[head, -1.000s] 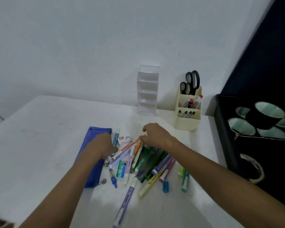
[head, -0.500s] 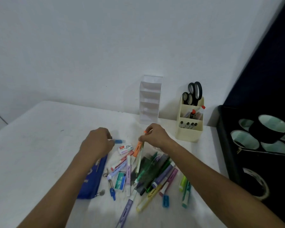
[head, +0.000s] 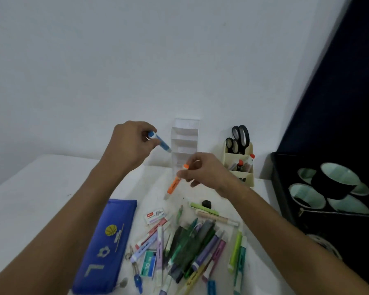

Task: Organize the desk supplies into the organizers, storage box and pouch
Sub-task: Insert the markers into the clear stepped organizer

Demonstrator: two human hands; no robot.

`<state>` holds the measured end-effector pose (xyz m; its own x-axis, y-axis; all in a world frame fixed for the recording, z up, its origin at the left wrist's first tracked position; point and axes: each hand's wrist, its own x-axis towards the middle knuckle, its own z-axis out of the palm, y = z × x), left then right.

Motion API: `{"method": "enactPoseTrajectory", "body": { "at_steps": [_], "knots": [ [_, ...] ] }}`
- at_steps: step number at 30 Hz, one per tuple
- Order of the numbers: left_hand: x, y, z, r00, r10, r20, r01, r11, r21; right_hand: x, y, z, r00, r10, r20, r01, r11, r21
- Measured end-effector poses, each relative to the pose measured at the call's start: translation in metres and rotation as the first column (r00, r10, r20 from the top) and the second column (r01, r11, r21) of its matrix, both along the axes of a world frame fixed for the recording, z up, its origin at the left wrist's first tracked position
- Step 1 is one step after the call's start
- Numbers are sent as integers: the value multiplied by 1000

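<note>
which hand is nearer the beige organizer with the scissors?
Right. The right hand, holding an orange highlighter, sits just left of the beige organizer. The left hand, holding a blue highlighter, is farther left, beyond the clear tiered organizer.

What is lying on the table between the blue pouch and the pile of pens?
In the head view, a small white staples box lies between blue pouch and pens.

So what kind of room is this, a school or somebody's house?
Probably a desk at home or in a study room, though I can't be sure. A white table sits against a bare wall, with a heap of pens and highlighters, a blue pencil pouch and a cream organizer holding scissors.
</note>
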<state>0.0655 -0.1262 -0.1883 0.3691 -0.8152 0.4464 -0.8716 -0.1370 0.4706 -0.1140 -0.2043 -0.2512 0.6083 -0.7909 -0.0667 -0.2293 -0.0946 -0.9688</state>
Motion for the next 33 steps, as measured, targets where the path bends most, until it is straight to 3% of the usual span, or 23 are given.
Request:
{"method": "enactPoseTrajectory", "body": {
  "at_steps": [4,6,11,17,22,33],
  "knots": [
    [-1,-20,9,994,-90,67,96,992,-81,5,-12,34,964,-152,217,219,918,-330],
    [0,-30,5,986,-122,114,132,988,-82,8,-18,41,932,-181,314,307,855,-417],
    [2,-47,-8,979,-137,149,148,987,-62,18,-32,34,932,-211,296,353,715,-603],
    [8,-64,-18,975,-164,149,168,986,-17,43,-51,7,964,-227,142,263,699,-665],
    [14,-75,-26,960,-209,186,197,977,80,59,-61,-5,961,-246,122,265,714,-648],
    [24,-96,-41,968,-224,115,214,973,90,73,-78,-20,952,-306,26,240,689,-684]
  ]
}}
